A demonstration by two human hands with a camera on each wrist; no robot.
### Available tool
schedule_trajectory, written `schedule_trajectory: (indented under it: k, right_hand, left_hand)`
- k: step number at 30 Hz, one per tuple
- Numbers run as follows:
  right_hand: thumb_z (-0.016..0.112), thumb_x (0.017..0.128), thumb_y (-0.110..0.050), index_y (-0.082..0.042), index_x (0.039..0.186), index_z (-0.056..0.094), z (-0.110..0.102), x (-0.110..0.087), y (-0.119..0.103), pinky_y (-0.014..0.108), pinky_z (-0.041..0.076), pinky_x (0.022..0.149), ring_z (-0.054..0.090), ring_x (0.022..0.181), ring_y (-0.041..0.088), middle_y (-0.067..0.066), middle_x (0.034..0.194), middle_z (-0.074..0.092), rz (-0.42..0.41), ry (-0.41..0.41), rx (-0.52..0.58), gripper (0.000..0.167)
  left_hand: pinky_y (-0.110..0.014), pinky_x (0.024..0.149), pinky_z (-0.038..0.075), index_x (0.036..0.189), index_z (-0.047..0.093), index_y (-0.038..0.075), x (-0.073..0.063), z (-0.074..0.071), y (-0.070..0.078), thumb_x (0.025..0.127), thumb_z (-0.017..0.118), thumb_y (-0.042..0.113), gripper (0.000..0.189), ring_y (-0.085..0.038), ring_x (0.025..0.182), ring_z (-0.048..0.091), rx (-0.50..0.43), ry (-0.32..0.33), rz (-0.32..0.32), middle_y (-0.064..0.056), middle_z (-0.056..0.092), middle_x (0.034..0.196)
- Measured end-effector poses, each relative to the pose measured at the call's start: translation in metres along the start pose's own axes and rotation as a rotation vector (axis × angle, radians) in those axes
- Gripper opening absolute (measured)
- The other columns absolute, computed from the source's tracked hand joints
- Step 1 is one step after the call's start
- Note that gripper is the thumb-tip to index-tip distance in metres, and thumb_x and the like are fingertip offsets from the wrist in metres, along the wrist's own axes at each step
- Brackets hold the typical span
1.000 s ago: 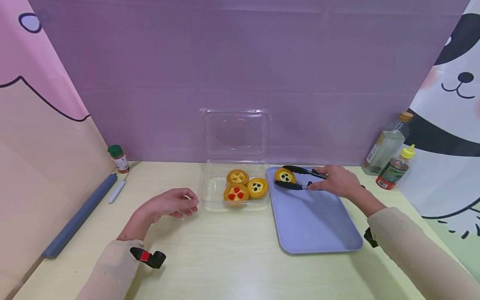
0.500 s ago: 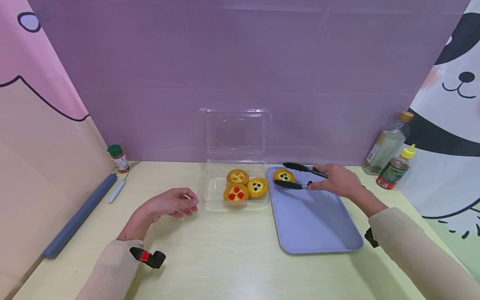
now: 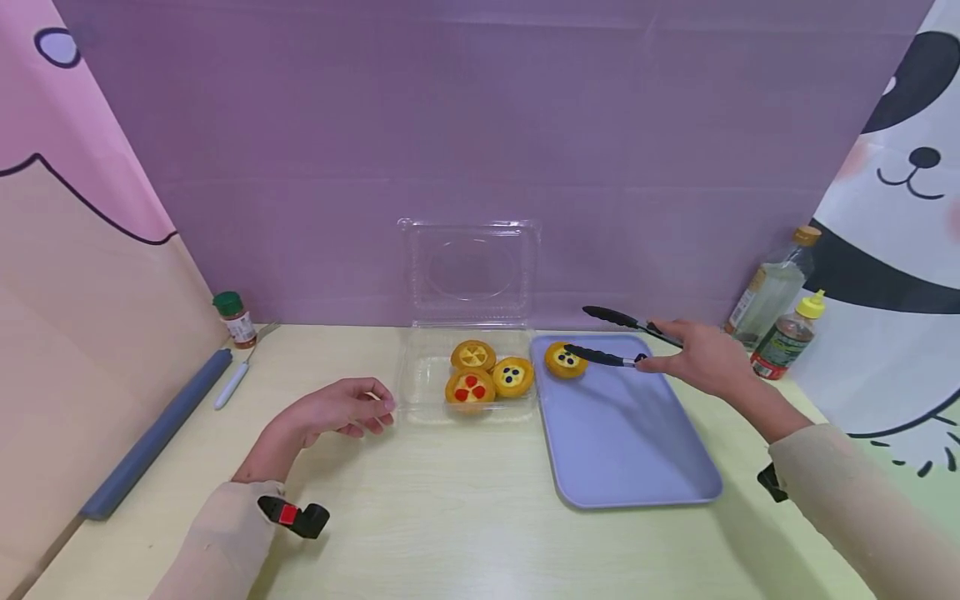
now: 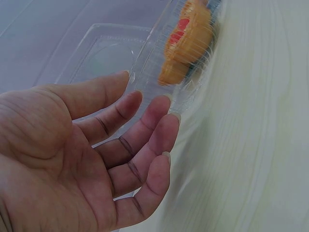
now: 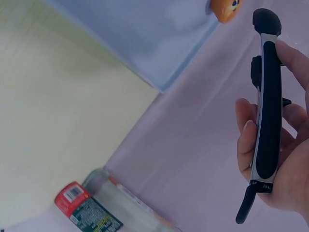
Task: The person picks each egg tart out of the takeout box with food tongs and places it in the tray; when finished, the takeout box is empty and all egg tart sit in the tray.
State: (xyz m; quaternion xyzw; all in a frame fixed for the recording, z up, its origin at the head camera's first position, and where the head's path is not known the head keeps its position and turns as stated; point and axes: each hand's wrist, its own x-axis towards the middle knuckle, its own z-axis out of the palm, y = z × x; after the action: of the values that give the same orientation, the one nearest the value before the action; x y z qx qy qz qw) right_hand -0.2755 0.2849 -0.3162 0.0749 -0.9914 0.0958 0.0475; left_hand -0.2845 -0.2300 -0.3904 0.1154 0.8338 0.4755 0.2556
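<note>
My right hand (image 3: 701,358) grips a pair of black tongs (image 5: 270,111), whose arms are spread apart with nothing between them. They hover over the back of the lavender tray (image 3: 630,450). On the tray's back left corner lies a tart with dark berries (image 3: 562,362), partly covered by the lower tong tip in the head view. Beside it stands a clear plastic clamshell box (image 3: 423,375), lid raised, holding a red-topped tart (image 3: 470,388), a berry tart (image 3: 513,378) and a tart with yellow wedges (image 3: 473,356). Fingers loosely bent, my left hand (image 4: 96,150) is at the box's front left corner; contact cannot be told.
A glass bottle (image 3: 772,287) and a yellow-capped bottle (image 3: 787,337) stand at the back right. On the left are a green-lidded jar (image 3: 236,320), a white-handled utensil (image 3: 234,385) and a long blue-grey roll (image 3: 161,433). A purple curtain (image 3: 472,125) closes off the back.
The tongs have spread and released the berry tart, which rests on the tray. My right hand has moved up and to the right with them. My left hand has stayed put.
</note>
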Motion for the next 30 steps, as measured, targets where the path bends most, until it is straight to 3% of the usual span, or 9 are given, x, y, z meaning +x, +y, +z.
schedule_trajectory:
  k: [6,10,13,19,22,28,30]
  right_hand:
    - [0.073,0.082,-0.063,-0.013,0.149,0.049,-0.015,-0.01,-0.006,0.052,0.054,0.074,0.06,0.119,0.044,0.023,0.144,0.054,-0.008,0.07,0.007,0.087]
    - [0.075,0.081,-0.061,-0.016,0.147,0.051,-0.021,-0.014,-0.02,0.042,0.052,0.066,0.067,0.098,0.032,0.02,0.142,0.057,-0.046,0.095,0.027,0.084]
    - [0.078,0.08,-0.057,-0.018,0.145,0.054,-0.022,-0.017,-0.034,0.033,0.047,0.059,0.065,0.082,0.021,0.015,0.136,0.061,-0.102,0.111,0.035,0.08]
    - [0.082,0.078,-0.049,-0.022,0.139,0.061,-0.014,-0.018,-0.056,0.026,0.039,0.051,0.062,0.071,0.011,0.002,0.12,0.068,-0.244,0.164,-0.022,0.07]
    - [0.081,0.079,-0.049,-0.024,0.136,0.063,-0.009,-0.014,-0.066,0.025,0.039,0.051,0.063,0.073,0.011,0.001,0.119,0.069,-0.287,0.157,-0.062,0.065]
    - [0.078,0.08,-0.052,-0.023,0.137,0.063,-0.004,-0.002,-0.083,0.027,0.046,0.056,0.069,0.097,0.021,0.004,0.122,0.069,-0.339,0.079,-0.157,0.065]
    - [0.078,0.08,-0.053,-0.024,0.137,0.063,-0.005,0.004,-0.089,0.027,0.046,0.056,0.068,0.095,0.021,0.003,0.121,0.069,-0.356,0.057,-0.184,0.066]
  left_hand:
    - [-0.036,0.085,0.052,0.121,0.057,0.003,-0.001,-0.001,0.0,0.1,0.062,0.034,0.039,-0.022,0.102,0.066,0.002,0.002,-0.006,-0.014,0.069,0.114]
    - [-0.037,0.085,0.053,0.121,0.057,0.002,-0.001,-0.001,0.0,0.099,0.062,0.034,0.039,-0.023,0.102,0.066,-0.001,0.006,-0.002,-0.015,0.069,0.114]
    - [-0.036,0.084,0.052,0.121,0.057,0.002,-0.001,0.0,0.0,0.099,0.062,0.034,0.038,-0.023,0.101,0.065,-0.003,0.01,-0.004,-0.015,0.069,0.114]
    - [-0.037,0.083,0.053,0.12,0.058,0.003,-0.001,0.001,0.001,0.099,0.062,0.034,0.038,-0.023,0.1,0.066,-0.004,0.005,0.001,-0.016,0.069,0.114]
    - [-0.038,0.084,0.053,0.12,0.057,0.002,-0.002,0.0,0.002,0.099,0.062,0.035,0.039,-0.024,0.101,0.066,0.0,0.002,0.009,-0.016,0.069,0.114]
    - [-0.037,0.084,0.052,0.12,0.058,0.001,-0.002,0.0,0.002,0.1,0.062,0.034,0.039,-0.023,0.101,0.066,-0.007,0.002,0.005,-0.015,0.069,0.112]
    - [-0.036,0.084,0.052,0.12,0.057,0.001,-0.001,0.0,0.001,0.1,0.061,0.034,0.039,-0.023,0.1,0.066,-0.008,0.005,0.004,-0.014,0.069,0.112]
